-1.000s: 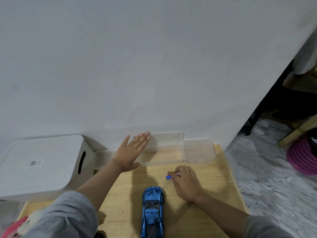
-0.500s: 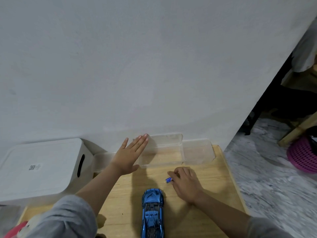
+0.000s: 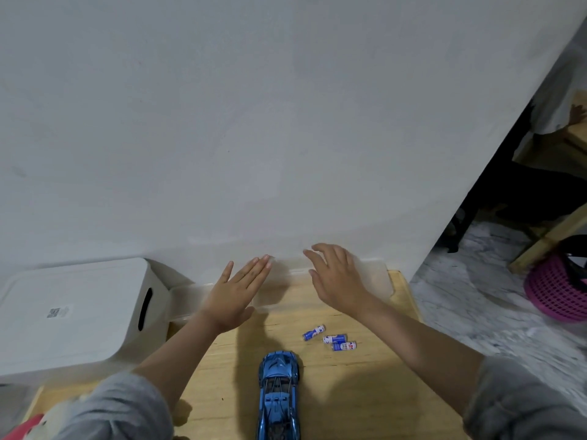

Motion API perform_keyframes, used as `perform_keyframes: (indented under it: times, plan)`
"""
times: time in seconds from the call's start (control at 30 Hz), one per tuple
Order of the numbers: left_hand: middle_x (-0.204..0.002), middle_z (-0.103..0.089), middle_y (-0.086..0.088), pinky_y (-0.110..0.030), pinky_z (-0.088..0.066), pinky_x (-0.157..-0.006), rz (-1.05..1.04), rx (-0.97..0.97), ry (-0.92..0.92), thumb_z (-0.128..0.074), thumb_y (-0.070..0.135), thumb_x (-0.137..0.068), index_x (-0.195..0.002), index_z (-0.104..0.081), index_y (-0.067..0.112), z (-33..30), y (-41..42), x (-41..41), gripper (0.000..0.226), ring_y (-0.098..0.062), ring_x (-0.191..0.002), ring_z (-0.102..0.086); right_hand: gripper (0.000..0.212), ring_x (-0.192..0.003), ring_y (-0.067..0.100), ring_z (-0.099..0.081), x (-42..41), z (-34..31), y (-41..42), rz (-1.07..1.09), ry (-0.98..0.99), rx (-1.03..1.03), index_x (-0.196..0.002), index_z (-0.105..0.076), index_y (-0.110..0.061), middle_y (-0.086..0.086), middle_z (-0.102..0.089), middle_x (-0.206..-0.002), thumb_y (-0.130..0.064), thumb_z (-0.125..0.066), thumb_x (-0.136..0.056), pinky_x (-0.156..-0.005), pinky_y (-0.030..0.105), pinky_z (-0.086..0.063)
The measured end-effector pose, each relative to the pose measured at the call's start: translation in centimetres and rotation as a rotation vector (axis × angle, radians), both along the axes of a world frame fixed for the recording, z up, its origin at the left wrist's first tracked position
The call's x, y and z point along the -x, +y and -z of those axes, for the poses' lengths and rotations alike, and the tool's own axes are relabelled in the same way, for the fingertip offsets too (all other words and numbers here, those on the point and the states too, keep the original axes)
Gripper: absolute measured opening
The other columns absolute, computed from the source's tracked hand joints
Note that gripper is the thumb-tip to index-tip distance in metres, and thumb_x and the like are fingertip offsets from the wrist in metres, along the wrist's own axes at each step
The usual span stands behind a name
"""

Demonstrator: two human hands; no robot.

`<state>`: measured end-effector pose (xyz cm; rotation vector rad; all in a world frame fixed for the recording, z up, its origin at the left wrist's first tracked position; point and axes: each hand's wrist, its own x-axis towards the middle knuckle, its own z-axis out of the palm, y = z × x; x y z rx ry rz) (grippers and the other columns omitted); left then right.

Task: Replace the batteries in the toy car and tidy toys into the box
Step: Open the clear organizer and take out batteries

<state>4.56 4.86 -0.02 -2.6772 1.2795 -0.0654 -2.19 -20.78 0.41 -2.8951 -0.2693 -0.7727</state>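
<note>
Lying on the light wooden worktop (image 3: 365,392), three small blue-and-white batteries (image 3: 330,338) sit just right of the glossy blue toy car (image 3: 279,395), whose nose points toward the clear plastic trays (image 3: 374,277) against the wall. Both hands hover over those trays, the left hand (image 3: 233,300) flat with straight fingers, the right hand (image 3: 338,277) with loosely spread fingers, neither holding anything. A white lidded storage box (image 3: 73,312) stands at the left.

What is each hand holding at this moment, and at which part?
Nothing is held. The left hand and right hand are both open, fingers straight or relaxed, over the clear plastic containers. The three batteries lie loose on the wooden table.
</note>
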Motion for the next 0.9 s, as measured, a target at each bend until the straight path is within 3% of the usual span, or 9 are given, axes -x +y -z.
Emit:
perform_keyframes:
  times: [0.07, 0.2, 0.33, 0.43, 0.57, 0.8, 0.9]
  plan:
    - [-0.160, 0.007, 0.000, -0.051, -0.021, -0.108, 0.009, 0.008, -0.040, -0.077, 0.031, -0.063, -0.151, -0.010, 0.013, 0.2, 0.0, 0.5, 0.112, -0.015, -0.147, 0.007, 0.046, -0.098, 0.026, -0.058, -0.5, -0.2, 0.0, -0.036, 0.097, 0.033, -0.121, -0.057, -0.012, 0.007, -0.061, -0.111, -0.015, -0.064, -0.076, -0.084, 0.035, -0.048]
    - [-0.148, -0.040, -0.009, -0.049, -0.035, -0.105, 0.019, 0.044, -0.112, -0.077, 0.012, -0.060, -0.147, -0.026, 0.008, 0.6, -0.6, 1.7, 0.101, -0.023, -0.134, -0.032, 0.062, -0.086, 0.027, -0.061, 0.1, 0.2, 0.5, -0.081, 0.230, 0.054, -0.118, -0.059, -0.007, 0.008, -0.062, -0.099, 0.005, -0.069, -0.059, -0.074, 0.034, -0.052]
    - [-0.123, -0.060, -0.014, -0.040, -0.052, -0.091, 0.072, 0.109, -0.113, -0.077, 0.008, -0.058, -0.136, -0.039, 0.004, 1.1, -1.8, 2.5, 0.088, -0.028, -0.107, -0.058, 0.067, -0.086, 0.027, -0.061, 1.3, 0.9, 1.0, -0.086, 0.294, 0.032, -0.117, -0.059, -0.007, 0.009, -0.061, -0.099, 0.013, -0.065, -0.054, -0.074, 0.033, -0.052]
    - [-0.104, -0.065, -0.010, -0.027, -0.056, -0.065, 0.077, 0.113, -0.047, -0.083, 0.007, -0.049, -0.123, -0.049, 0.005, 1.2, -2.9, 2.9, 0.082, -0.024, -0.090, -0.064, 0.071, -0.103, 0.031, -0.058, 2.2, 1.8, 1.1, -0.083, 0.395, 0.009, -0.125, -0.055, -0.008, 0.014, -0.058, -0.114, 0.018, -0.060, -0.059, -0.080, 0.037, -0.053]
    - [-0.095, -0.062, -0.005, -0.019, -0.044, -0.034, -0.001, 0.077, 0.077, -0.085, 0.003, -0.038, -0.103, -0.052, 0.015, 1.7, -3.6, 3.2, 0.074, -0.020, -0.077, -0.064, 0.078, -0.132, 0.031, -0.033, 3.3, 1.8, 1.2, -0.119, 0.540, 0.019, -0.141, -0.035, -0.011, 0.015, -0.033, -0.145, 0.020, -0.048, -0.071, -0.097, 0.038, -0.041]
    - [-0.094, -0.059, -0.002, -0.018, -0.042, -0.035, -0.085, 0.084, 0.149, -0.083, 0.001, -0.045, -0.094, -0.061, 0.017, 2.6, -3.8, 3.3, 0.056, -0.018, -0.076, -0.060, 0.070, -0.122, 0.033, -0.038, 3.8, 2.5, 1.6, -0.115, 0.531, 0.031, -0.134, -0.042, -0.008, 0.016, -0.041, -0.135, 0.020, -0.050, -0.069, -0.080, 0.039, -0.047]
    - [-0.092, -0.059, -0.001, -0.018, -0.044, -0.036, -0.076, 0.093, 0.157, -0.083, 0.002, -0.046, -0.093, -0.061, 0.018, 2.8, -3.8, 3.1, 0.055, -0.017, -0.074, -0.058, 0.067, -0.100, 0.034, -0.055, 3.9, 2.8, 1.9, -0.100, 0.498, 0.039, -0.113, -0.056, -0.008, 0.016, -0.056, -0.113, 0.019, -0.062, -0.052, -0.055, 0.032, -0.045]
